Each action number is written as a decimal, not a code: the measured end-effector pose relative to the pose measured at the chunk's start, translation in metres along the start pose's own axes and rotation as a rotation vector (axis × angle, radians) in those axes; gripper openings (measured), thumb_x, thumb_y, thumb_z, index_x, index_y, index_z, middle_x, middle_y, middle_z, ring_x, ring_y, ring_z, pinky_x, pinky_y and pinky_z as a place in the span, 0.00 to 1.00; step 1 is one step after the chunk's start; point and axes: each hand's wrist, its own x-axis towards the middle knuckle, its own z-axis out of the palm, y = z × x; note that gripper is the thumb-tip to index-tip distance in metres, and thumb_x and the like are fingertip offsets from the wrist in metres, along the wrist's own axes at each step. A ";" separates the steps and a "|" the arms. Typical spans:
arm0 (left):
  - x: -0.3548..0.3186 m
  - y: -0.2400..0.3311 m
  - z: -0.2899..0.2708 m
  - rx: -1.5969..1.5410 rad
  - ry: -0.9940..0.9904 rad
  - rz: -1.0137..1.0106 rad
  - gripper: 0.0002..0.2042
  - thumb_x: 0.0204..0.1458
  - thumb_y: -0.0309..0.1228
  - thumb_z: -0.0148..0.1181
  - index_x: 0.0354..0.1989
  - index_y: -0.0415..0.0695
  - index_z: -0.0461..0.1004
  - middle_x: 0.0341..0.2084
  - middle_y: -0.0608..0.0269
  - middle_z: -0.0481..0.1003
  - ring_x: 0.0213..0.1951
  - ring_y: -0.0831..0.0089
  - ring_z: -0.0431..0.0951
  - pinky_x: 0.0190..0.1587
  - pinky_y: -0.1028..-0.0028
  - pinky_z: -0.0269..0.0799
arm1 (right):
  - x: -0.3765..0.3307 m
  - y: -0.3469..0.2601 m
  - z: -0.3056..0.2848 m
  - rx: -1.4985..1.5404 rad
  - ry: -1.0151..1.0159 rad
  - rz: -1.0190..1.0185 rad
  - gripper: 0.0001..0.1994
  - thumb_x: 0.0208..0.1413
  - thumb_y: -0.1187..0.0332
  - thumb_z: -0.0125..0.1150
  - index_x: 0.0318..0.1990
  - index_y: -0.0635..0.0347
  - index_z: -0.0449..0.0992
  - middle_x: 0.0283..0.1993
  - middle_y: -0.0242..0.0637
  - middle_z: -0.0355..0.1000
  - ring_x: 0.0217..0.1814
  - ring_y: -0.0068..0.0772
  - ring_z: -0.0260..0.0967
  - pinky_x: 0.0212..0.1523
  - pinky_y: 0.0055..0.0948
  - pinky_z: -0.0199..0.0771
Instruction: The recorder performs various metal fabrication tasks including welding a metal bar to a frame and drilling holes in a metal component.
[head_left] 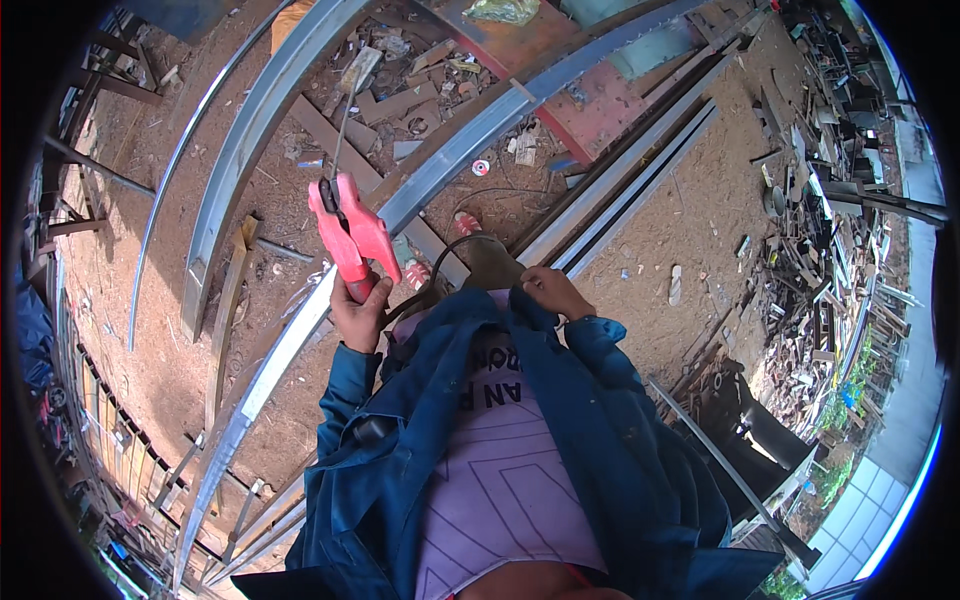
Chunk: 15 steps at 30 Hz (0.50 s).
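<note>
My left hand (362,312) is wrapped around the handle of a red welding electrode holder (352,232). A thin electrode rod (345,125) sticks out of its jaws and points away from me. Beneath the holder, a long grey steel beam (425,195) crosses from lower left to upper right. My right hand (556,293) is closed at the front edge of my blue jacket (610,400), near my thigh, and appears to grip the cloth. Part of its fingers is hidden. A dark cable (437,270) loops beside my legs.
Another steel beam (240,150) lies to the left, and parallel steel bars (625,190) lie on the right. A red-edged metal plate (600,105) rests at the far side. Scrap pieces (800,200) are heaped along the right. Offcuts (405,105) litter the dirt ahead.
</note>
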 end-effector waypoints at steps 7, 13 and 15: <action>-0.021 -0.005 0.001 -0.082 0.072 0.013 0.14 0.48 0.23 0.63 0.42 0.38 0.68 0.22 0.64 0.71 0.18 0.77 0.70 0.19 0.78 0.65 | 0.019 0.035 0.024 0.082 0.013 0.026 0.11 0.49 0.64 0.58 0.35 0.61 0.78 0.32 0.47 0.76 0.37 0.46 0.76 0.41 0.40 0.75; -0.042 -0.020 -0.017 -0.205 -0.037 -0.021 0.13 0.43 0.20 0.63 0.37 0.37 0.69 0.19 0.61 0.73 0.17 0.73 0.73 0.19 0.75 0.67 | 0.017 0.106 0.066 0.456 0.069 0.429 0.08 0.50 0.69 0.57 0.29 0.65 0.77 0.21 0.37 0.72 0.23 0.27 0.71 0.25 0.27 0.72; -0.040 -0.019 -0.028 -0.166 -0.201 -0.052 0.15 0.42 0.24 0.68 0.38 0.39 0.71 0.21 0.64 0.74 0.19 0.75 0.73 0.21 0.77 0.68 | 0.004 0.125 0.077 0.573 0.107 0.518 0.09 0.51 0.68 0.56 0.27 0.65 0.76 0.21 0.37 0.72 0.21 0.28 0.70 0.23 0.28 0.70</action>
